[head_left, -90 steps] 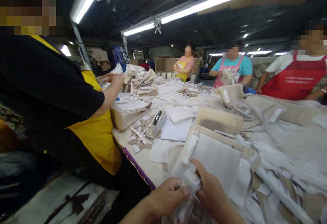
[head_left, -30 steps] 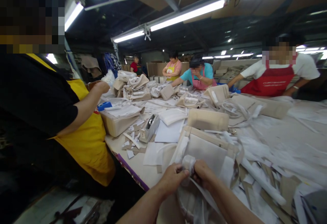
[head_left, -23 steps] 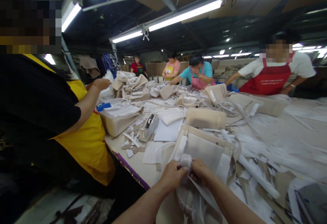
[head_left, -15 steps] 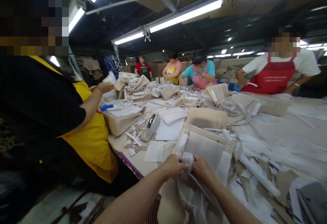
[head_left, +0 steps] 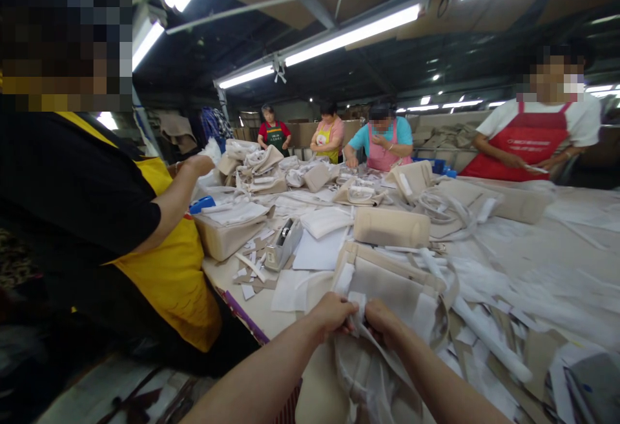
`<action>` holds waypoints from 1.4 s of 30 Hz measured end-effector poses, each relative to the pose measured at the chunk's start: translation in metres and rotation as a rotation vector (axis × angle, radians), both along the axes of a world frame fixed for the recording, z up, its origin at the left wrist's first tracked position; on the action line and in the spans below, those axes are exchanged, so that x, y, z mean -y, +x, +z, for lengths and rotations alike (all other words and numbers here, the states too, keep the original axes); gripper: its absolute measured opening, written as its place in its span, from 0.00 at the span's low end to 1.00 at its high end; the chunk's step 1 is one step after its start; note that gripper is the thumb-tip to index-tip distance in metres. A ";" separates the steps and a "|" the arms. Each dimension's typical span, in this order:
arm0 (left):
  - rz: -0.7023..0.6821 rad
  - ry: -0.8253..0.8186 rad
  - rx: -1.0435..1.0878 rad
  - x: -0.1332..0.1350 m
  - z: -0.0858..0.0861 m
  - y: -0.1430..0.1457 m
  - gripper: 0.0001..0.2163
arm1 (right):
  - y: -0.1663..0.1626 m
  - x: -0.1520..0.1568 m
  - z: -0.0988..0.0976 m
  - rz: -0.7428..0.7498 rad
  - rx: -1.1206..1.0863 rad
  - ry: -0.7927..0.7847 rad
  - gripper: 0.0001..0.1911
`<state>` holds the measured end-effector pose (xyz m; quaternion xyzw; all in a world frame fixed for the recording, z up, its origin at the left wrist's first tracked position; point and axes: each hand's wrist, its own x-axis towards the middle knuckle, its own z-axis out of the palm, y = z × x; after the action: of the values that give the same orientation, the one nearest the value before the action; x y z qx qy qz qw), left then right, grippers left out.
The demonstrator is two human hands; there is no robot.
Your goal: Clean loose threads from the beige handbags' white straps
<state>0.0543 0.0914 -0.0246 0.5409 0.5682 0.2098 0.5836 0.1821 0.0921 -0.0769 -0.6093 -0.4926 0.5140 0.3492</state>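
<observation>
A beige handbag [head_left: 387, 272] lies in front of me, with white wrapping sheet over parts of it. Both hands meet at its near side, on a band of white translucent wrapping [head_left: 357, 308]. My left hand [head_left: 334, 313] pinches the wrapping from the left, fingers closed. From the right, my right hand [head_left: 385, 319] closes on the same wrapping, its fingertips partly hidden. Below the hands, more loose wrapping hangs over a beige strap or flap whose shape I cannot make out.
A grey tape dispenser [head_left: 284, 243] and white paper sheets [head_left: 318, 250] lie left of the bag. Beige bags [head_left: 391, 226] are piled beyond. Paper scraps and a white tube [head_left: 494, 340] lie at right. A co-worker in a yellow apron [head_left: 169, 269] stands close on the left; several others stand opposite.
My hands have stayed together at the wrapping; the bulging white piece between them now looks flatter and narrower. The co-worker in the red apron has brought both hands together in front.
</observation>
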 end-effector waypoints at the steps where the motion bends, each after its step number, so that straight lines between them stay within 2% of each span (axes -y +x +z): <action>1: 0.002 0.006 0.004 0.000 -0.002 -0.001 0.09 | 0.000 0.001 0.000 0.006 0.023 -0.024 0.17; 6: -0.046 -0.011 0.011 -0.004 -0.008 -0.004 0.09 | 0.002 0.011 0.004 0.047 0.158 -0.062 0.14; 9: -0.061 -0.029 0.022 -0.007 -0.009 -0.005 0.08 | 0.009 0.021 0.009 -0.006 0.269 0.054 0.12; 13: -0.039 -0.022 0.043 -0.008 -0.011 -0.003 0.08 | 0.017 0.033 0.016 -0.071 0.388 0.169 0.17; 17: -0.004 -0.015 0.105 -0.006 -0.016 -0.004 0.08 | 0.014 0.037 0.016 0.008 0.354 0.239 0.18; 20: 0.004 -0.025 0.162 -0.002 -0.018 -0.005 0.08 | 0.009 0.035 0.011 0.014 0.303 0.296 0.17; 27: 0.095 -0.095 0.223 0.010 -0.012 -0.002 0.09 | 0.006 0.036 0.001 0.004 0.168 0.200 0.19; 36: 0.124 -0.126 0.240 0.008 -0.012 0.003 0.07 | 0.002 0.047 0.001 -0.064 0.274 0.286 0.18; 39: 0.124 -0.068 0.233 0.009 -0.014 0.003 0.06 | 0.011 0.040 0.011 0.018 0.350 0.262 0.17; 42: 0.124 -0.016 0.247 0.015 -0.019 0.002 0.08 | 0.024 0.020 0.038 0.089 0.613 0.218 0.19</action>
<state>0.0565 0.0769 -0.0436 0.4702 0.5259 0.3058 0.6394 0.2058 0.0724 -0.0393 -0.6724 -0.6532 0.2655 0.2251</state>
